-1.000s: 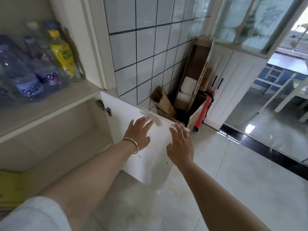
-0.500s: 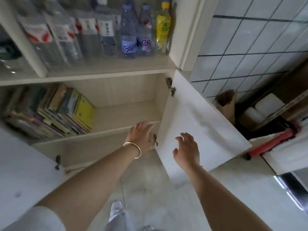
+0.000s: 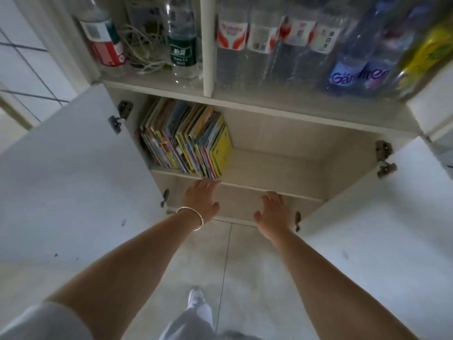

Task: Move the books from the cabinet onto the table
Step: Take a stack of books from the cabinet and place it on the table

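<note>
A row of several colourful books (image 3: pixel 188 141) leans on the left side of the cabinet's middle shelf (image 3: pixel 272 173), a yellow cover facing right. My left hand (image 3: pixel 202 197), with a bracelet on the wrist, reaches forward with straight fingers just below the books at the shelf's front edge. My right hand (image 3: pixel 272 211) is open too, further right in front of the shelf edge. Neither hand holds anything. No table is in view.
Both white cabinet doors stand open, the left door (image 3: pixel 68 182) and the right door (image 3: pixel 382 217). Several water bottles (image 3: pixel 269 42) and a tangle of cables (image 3: pixel 144 45) fill the upper shelf. Pale floor tiles (image 3: pixel 245 278) lie below, with my leg and shoe.
The view has swung left from the right door to face the cabinet straight on. Both hands left the right door and now reach toward the middle shelf below the books.
</note>
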